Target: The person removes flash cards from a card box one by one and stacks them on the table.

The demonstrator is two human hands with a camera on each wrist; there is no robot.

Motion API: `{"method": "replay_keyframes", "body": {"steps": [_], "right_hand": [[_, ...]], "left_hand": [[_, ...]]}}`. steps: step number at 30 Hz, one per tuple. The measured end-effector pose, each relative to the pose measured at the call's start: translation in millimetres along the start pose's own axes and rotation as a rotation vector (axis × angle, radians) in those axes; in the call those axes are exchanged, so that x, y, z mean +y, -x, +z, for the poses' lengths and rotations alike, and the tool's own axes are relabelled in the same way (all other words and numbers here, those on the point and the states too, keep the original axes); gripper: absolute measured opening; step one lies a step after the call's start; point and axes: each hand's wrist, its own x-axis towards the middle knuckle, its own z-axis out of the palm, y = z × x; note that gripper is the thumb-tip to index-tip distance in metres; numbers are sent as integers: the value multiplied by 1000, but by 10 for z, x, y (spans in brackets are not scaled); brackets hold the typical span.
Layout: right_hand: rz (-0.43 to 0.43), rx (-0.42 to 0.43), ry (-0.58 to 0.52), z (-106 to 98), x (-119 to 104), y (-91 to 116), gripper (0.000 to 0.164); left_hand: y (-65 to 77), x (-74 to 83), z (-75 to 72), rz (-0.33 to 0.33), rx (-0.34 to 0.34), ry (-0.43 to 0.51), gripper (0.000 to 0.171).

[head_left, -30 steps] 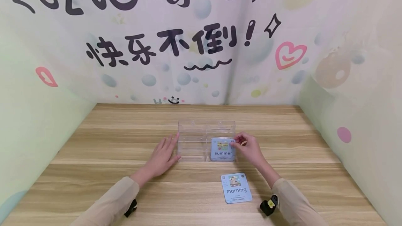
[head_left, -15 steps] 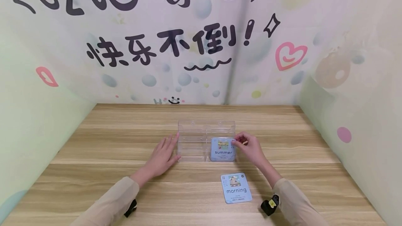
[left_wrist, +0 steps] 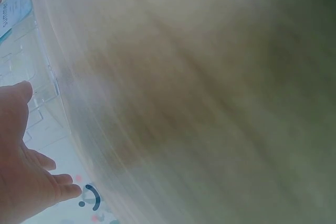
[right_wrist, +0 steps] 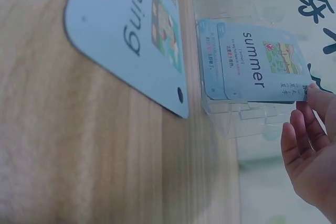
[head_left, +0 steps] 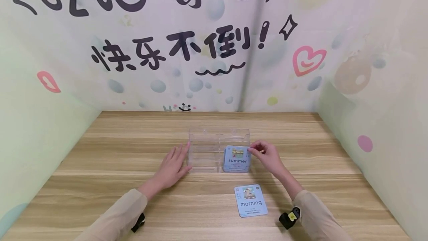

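A clear plastic card holder (head_left: 204,159) with two columns of pockets stands on the table. Blue cards sit in its lower right pocket, and the front one is the "summer" card (head_left: 237,161). My right hand (head_left: 268,157) pinches that card by its upper right corner between thumb and fingers. In the right wrist view the summer card (right_wrist: 262,64) is shifted up from another blue card (right_wrist: 210,61) behind it. With fingers extended, my left hand (head_left: 172,166) rests against the holder's left side. A "morning" card (head_left: 251,201) lies face up on the table in front.
The wood-grain table (head_left: 133,133) runs back to a printed cloth wall (head_left: 150,88) with large black characters. Pale side walls close off the left and right. Black wrist straps (head_left: 289,218) sit at the sleeves.
The summer card has risen slightly in its pocket, with my right hand at its corner. My left hand and the morning card stay in place.
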Motion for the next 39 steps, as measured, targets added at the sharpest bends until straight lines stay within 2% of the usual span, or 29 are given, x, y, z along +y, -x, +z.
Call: {"method": "replay_keyframes", "body": {"steps": [4,10,13,19,29,39], "right_hand": [[23,-5,-51,-6,32,0,13],[87,-15,-129,-52,-139,25,15],[90,-14,-172,-67,-103,21,17],[93,-19,-226,-95,-190,63,21],[81,-43,-253,-126,-405,249,17],[110,-59,-246,-172,-409,325,19]], "left_hand": [[-1,4,-2,-2,-5,-4,75],[6,16,-19,-5,-12,4,74],[12,15,-22,-9,-14,5,74],[15,10,-21,-7,-12,2,74],[9,12,-20,-1,-19,-7,75],[10,11,-21,0,-19,-4,76]]}}
